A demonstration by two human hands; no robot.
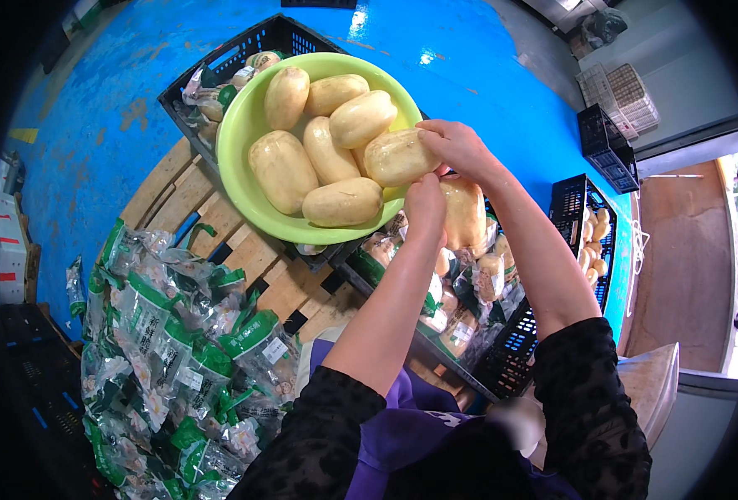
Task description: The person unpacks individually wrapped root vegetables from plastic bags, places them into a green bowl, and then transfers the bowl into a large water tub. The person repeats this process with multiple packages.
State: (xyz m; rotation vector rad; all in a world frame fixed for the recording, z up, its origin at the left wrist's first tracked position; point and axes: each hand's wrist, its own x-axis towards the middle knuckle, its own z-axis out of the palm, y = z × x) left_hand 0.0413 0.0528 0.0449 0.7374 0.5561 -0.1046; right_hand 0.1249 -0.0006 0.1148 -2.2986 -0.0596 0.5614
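Note:
My right hand (456,150) grips a pale lotus root (398,158) at the right rim of a light green bowl (244,208), which holds several other smooth roots (281,171). Just below, my left hand (426,200) has its fingers curled at a larger, glossy upright lotus root (465,217) and appears to grip it; its fingertips are partly hidden. Beneath my hands, a black crate (507,371) holds bagged roots (461,325).
Torn green-and-clear bags (160,350) heap at lower left beside a wooden pallet (173,192). Another black crate (194,125) sits behind the bowl. At right are crates with loose roots (594,242) and white baskets (627,96) on the blue floor (469,67).

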